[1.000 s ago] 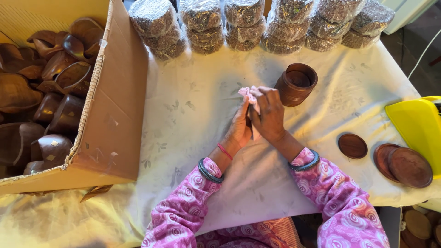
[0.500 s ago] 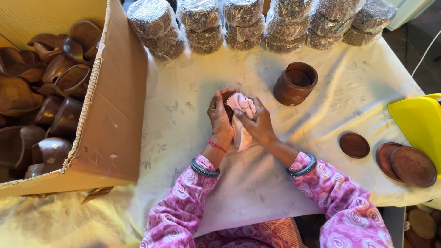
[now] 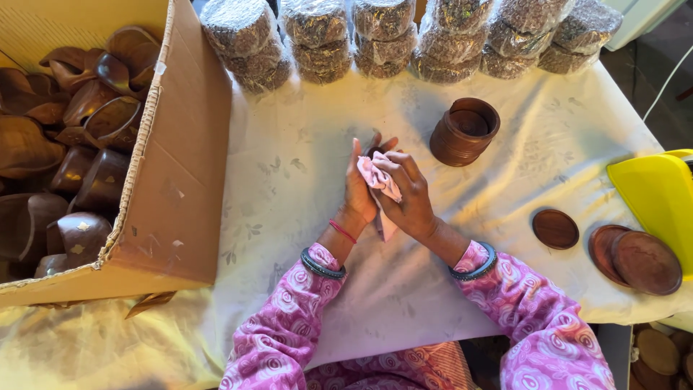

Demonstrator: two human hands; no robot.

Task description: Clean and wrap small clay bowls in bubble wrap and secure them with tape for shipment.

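My left hand (image 3: 359, 193) holds a small round brown wooden piece (image 3: 374, 152), mostly hidden between the palms. My right hand (image 3: 410, 195) presses a pink cloth (image 3: 380, 184) against that piece. Both hands meet over the middle of the white patterned tablecloth (image 3: 303, 180). A stack of brown wooden cups (image 3: 464, 131) stands just to the right of the hands, apart from them.
A big cardboard box (image 3: 173, 173) full of dark wooden bowls sits at the left. Several wrapped bundles (image 3: 317, 36) line the far edge. Flat wooden discs (image 3: 555, 229) and a small pile of them (image 3: 639, 258) lie at the right beside a yellow container (image 3: 653, 195).
The hands have turned against each other: the cloth has slid across the wooden piece, the left palm now stands more upright, and the right hand covers the cloth from the right.
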